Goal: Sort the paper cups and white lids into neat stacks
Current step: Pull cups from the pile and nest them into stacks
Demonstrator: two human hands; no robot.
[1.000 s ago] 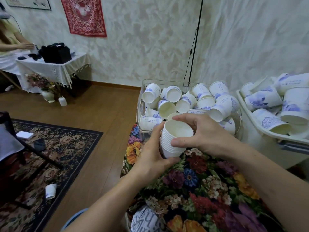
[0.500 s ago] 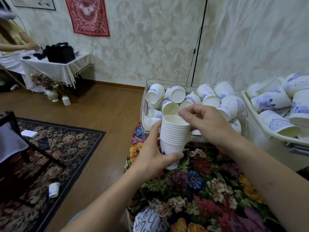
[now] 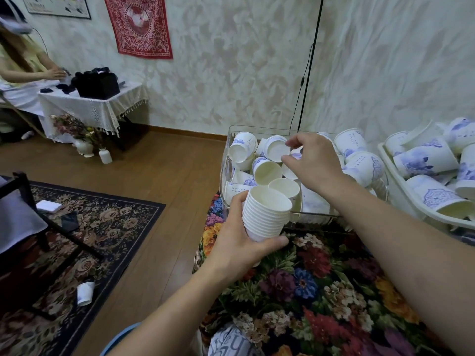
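- Since half a second ago my right hand has left the rim of the nested stack and reached farther out, over the clear bin.
- Head view: my left hand grips the nested stack from below, thumb across its near side and fingers wrapped behind; I count about ten rims, mouth up, tilted slightly right.
- That stack hangs just in front of the bin's near wall, above the floral cloth.
- My right hand hovers over the loose cups in the bin, thumb and forefinger spread a little, right beside an upturned cup; I cannot tell whether the fingertips touch it.
- My right hand and wrist cover the middle of the bin, so its cups cannot be counted fully; roughly ten show.
- To the right, a white tray holds another heap, about eight blue-printed cups visible.
- Far left: one side table with a black box, another person's arm reaching to it, two small vases on the floor.
- Near left: one stray cup lying on the patterned rug.
- One red hanging on the far wall.
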